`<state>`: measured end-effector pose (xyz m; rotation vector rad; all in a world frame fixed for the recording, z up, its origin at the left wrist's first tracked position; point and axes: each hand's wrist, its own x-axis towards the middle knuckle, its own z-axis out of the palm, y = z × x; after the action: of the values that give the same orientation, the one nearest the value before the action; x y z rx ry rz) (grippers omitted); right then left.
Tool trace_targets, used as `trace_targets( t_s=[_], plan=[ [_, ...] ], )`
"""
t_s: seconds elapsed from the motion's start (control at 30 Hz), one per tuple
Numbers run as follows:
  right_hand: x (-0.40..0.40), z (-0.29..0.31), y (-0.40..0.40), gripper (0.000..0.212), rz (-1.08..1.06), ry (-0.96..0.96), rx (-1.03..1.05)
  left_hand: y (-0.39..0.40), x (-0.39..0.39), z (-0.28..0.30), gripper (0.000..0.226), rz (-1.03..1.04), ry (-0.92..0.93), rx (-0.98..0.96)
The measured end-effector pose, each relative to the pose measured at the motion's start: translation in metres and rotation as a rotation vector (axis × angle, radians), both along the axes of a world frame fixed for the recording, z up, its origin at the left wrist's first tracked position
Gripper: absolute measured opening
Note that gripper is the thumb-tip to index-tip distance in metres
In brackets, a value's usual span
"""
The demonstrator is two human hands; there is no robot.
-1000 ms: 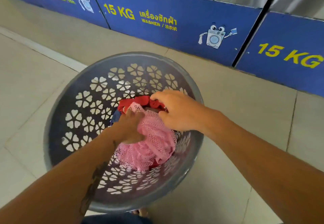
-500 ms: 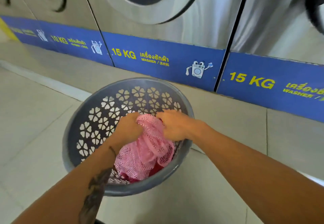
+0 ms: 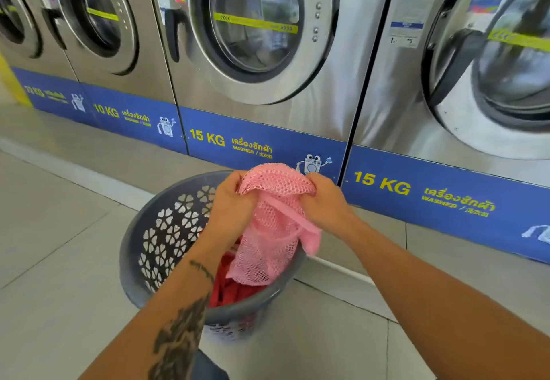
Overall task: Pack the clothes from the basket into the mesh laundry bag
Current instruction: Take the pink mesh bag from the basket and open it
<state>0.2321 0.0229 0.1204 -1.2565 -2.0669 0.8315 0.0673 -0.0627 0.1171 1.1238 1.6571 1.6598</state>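
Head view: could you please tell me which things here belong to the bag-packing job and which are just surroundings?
Part of the job:
- pink mesh laundry bag, held by the left hand and right hand
- grey basket
- red clothes in the basket

Just surroundings:
- washing machines
- blue 15 KG panels
- tiled floor

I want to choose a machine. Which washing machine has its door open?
The rightmost 15 KG washer: its door hangs ajar, while the other doors sit closed.
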Motion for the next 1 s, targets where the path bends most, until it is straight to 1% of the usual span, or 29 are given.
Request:
trace_targets(
  t_s=[0.13, 0.23, 0.4, 0.47, 0.5, 0.53, 0.6, 0.67, 0.73, 0.83, 0.97, 1.0],
  plan=[
    [0.041, 0.03, 0.005, 0.012, -0.076, 0.008, 0.071, 0.005, 0.018, 0.012, 0.029, -0.069, 0.0, -0.002],
    [0.082, 0.058, 0.008, 0.011, -0.145, -0.048, 0.143, 0.016, 0.042, 0.026, 0.034, -0.152, 0.016, -0.006],
    [0.157, 0.127, 0.006, 0.012, -0.269, -0.103, 0.294, 0.038, 0.103, 0.061, 0.024, -0.279, 0.096, 0.058],
    [0.187, 0.149, 0.003, 0.007, -0.264, -0.143, 0.22, 0.041, 0.126, 0.073, 0.023, -0.385, 0.102, 0.035],
    [0.201, 0.155, 0.001, 0.005, -0.249, -0.19, 0.152, 0.041, 0.137, 0.077, 0.02, -0.44, 0.107, 0.022],
    [0.213, 0.158, -0.002, 0.008, -0.233, -0.262, 0.09, 0.04, 0.146, 0.08, 0.016, -0.482, 0.124, 0.008],
    [0.23, 0.154, -0.01, 0.017, -0.225, -0.405, 0.009, 0.039, 0.161, 0.078, 0.004, -0.496, 0.231, -0.035],
    [0.241, 0.139, -0.02, 0.018, -0.217, -0.45, -0.039, 0.036, 0.172, 0.069, 0.019, -0.471, 0.379, -0.115],
    [0.246, 0.116, -0.029, 0.018, -0.191, -0.432, -0.077, 0.031, 0.182, 0.055, 0.03, -0.459, 0.487, -0.197],
    [0.25, 0.078, -0.039, 0.014, -0.172, -0.421, -0.057, 0.02, 0.192, 0.034, 0.035, -0.467, 0.603, -0.301],
    [0.267, 0.041, -0.045, 0.009, -0.228, -0.28, -0.066, 0.003, 0.213, 0.006, 0.028, -0.635, 0.689, -0.483],
    [0.274, 0.035, -0.047, 0.012, -0.262, -0.251, -0.085, 0.0, 0.22, 0.001, 0.027, -0.658, 0.689, -0.501]
  ],
)
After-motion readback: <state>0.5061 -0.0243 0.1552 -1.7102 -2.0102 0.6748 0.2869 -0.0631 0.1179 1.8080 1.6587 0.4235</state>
